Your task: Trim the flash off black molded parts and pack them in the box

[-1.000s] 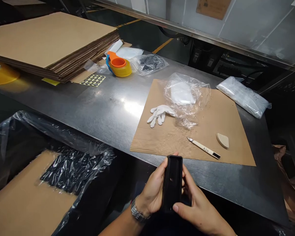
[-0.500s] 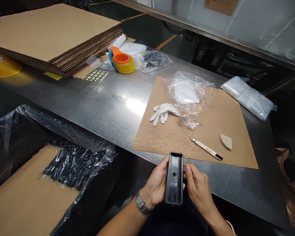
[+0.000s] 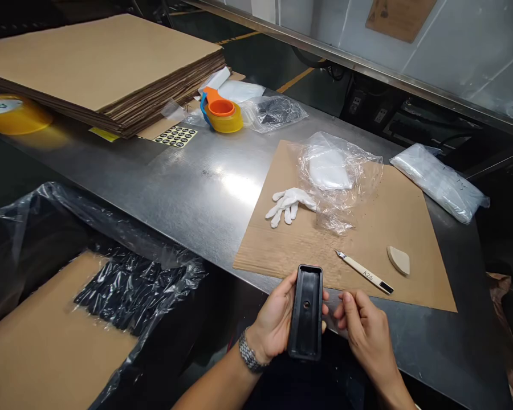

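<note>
A black rectangular tray-like part (image 3: 306, 313) with a small hole in its floor is held upright in my left hand (image 3: 275, 316), its fingers wrapped behind it. Just right of the part, and apart from it, is my right hand (image 3: 365, 327), fingers curled together in a pinch; whatever they hold, if anything, is too small to make out. Beyond my hands a cardboard sheet (image 3: 290, 250) bears a cutter knife marked A26 (image 3: 363, 271), a beige wedge-shaped block (image 3: 399, 261), a white glove (image 3: 288, 205) and a clear plastic bag (image 3: 330, 165) with white material in it.
On the metal table (image 3: 175, 193) are a cardboard stack (image 3: 111, 62), an orange tape dispenser (image 3: 223, 111), a sticker sheet (image 3: 176, 136) and a wrapped white bundle (image 3: 440, 181). A plastic-lined box (image 3: 154, 250) with bagged black parts (image 3: 123, 287) stands at lower left.
My right hand has moved away from the black part, to the right. The view has shifted slightly, and my left hand still holds the part.
</note>
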A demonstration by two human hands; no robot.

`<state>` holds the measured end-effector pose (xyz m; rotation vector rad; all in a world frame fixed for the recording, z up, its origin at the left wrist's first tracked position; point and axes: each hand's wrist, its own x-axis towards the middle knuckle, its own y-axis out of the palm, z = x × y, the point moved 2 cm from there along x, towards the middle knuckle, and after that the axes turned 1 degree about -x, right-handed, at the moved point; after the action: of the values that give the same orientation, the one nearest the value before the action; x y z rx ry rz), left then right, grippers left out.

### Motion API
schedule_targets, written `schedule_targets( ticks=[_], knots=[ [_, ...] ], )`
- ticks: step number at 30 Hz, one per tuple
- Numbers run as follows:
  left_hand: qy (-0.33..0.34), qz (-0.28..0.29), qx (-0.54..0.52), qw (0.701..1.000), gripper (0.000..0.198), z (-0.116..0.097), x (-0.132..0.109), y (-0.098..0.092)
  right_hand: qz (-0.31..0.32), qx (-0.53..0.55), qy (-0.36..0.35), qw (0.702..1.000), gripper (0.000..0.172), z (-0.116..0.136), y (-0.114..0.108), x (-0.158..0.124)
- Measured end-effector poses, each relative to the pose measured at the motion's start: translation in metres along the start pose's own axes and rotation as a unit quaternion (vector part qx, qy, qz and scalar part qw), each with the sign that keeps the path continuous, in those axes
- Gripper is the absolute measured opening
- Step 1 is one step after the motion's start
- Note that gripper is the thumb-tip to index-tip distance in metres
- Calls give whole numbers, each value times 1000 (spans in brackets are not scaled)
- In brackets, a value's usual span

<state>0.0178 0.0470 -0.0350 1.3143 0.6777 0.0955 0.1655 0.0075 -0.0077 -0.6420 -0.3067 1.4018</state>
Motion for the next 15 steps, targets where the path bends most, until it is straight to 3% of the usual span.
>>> schedule_targets(
  ticks=[4,7,10,12,15],
  knots=[
    [5,-2,-2,1000,55,-2,2,4,-42,-19,-64,997,21,5,-7,-1],
    [21,-24,-1,999,48,-2,5,9,-14,-16,-83,996,20,10,-7,-7],
    [80,-43,5,996,33,0,7,18,28,16,-56,998,35,8,1,-11],
    [109,-47,28,993,35,2,7,23,50,44,-19,998,52,4,8,-11],
    [148,-61,65,985,44,5,6,25,80,135,50,986,54,-1,15,-6]
  ],
)
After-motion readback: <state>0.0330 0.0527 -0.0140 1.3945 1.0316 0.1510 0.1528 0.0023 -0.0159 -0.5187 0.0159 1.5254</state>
